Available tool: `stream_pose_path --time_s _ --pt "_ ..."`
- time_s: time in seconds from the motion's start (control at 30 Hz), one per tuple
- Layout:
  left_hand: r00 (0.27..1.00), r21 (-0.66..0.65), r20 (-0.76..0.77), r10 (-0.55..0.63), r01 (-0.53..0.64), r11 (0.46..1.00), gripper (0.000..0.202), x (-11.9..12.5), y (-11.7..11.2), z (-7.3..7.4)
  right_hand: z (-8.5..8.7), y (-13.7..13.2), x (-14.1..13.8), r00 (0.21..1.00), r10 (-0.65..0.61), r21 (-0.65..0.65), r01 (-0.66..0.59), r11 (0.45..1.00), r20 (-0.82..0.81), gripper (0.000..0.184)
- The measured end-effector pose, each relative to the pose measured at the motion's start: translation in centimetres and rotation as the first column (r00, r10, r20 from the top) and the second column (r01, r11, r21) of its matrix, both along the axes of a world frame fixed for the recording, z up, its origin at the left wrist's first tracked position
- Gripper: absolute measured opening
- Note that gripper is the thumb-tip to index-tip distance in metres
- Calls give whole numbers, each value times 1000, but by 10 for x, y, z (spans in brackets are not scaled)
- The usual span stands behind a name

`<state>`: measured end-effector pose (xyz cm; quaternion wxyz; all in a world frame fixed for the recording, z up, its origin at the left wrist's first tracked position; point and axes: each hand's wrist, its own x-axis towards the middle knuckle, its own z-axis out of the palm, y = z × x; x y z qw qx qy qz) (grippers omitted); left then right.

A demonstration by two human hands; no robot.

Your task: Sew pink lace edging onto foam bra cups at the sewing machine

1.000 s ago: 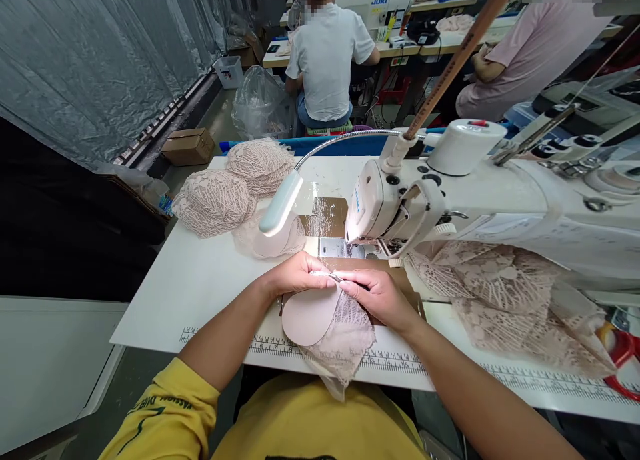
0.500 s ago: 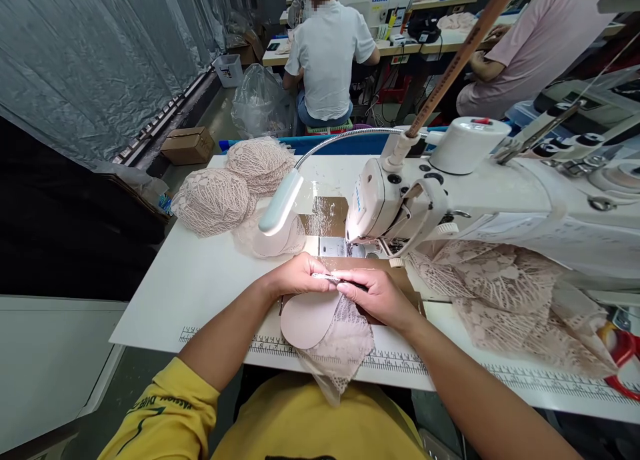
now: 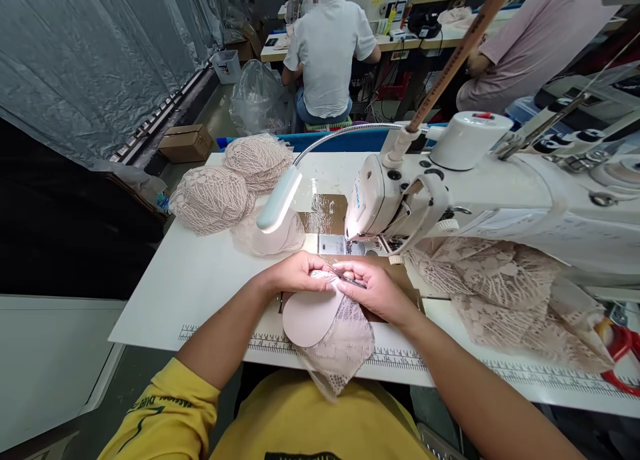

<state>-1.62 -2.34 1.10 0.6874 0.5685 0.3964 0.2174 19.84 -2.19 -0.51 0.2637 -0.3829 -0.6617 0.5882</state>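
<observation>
There are 2 pads (image 3: pixel 311 321) (image 3: pixel 270 237), 2 rounded lace stacks (image 3: pixel 211 201) (image 3: pixel 259 157).

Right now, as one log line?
left hand: pinching pale pad; right hand: holding small tool by pad; lace: over table edge; sewing machine: beyond hands

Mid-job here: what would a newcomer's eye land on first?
Probably the big white sewing machine, over the right side of the white table. Next, near the front edge, the pale rounded pad and lace, with the left grip at the pad's top and the right grip holding a slim tool. Two lace mounds stand out at far left.
</observation>
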Motion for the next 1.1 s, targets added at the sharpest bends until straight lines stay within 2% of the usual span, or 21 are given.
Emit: stream_pose_path --time_s 0.07,0.23,0.4,0.6,0.9,1.1 --pt "999 -12 -32 3 -3 1000 37 -3 0 3 0 0 1 1000 -3 23 3 1000 28 29" --pt "993 -25 -95 66 -68 997 33 -5 -1 5 -6 4 6 1000 9 44 -10 999 24 33" --pt "992 -72 -83 94 -100 992 36 -3 -3 4 -6 6 10 997 30 72 -36 997 73 30" --pt "997 -50 -35 76 -78 996 38 -3 -1 -1 0 5 7 992 80 140 -93 986 98 27" --pt "1000 -68 -4 27 -28 997 40 -2 -2 3 -1 3 4 998 37 153 -44 987 50 21" --pt "999 -57 -21 45 -46 997 36 0 -1 -4 6 4 2 990 59 207 -85 975 127 23"
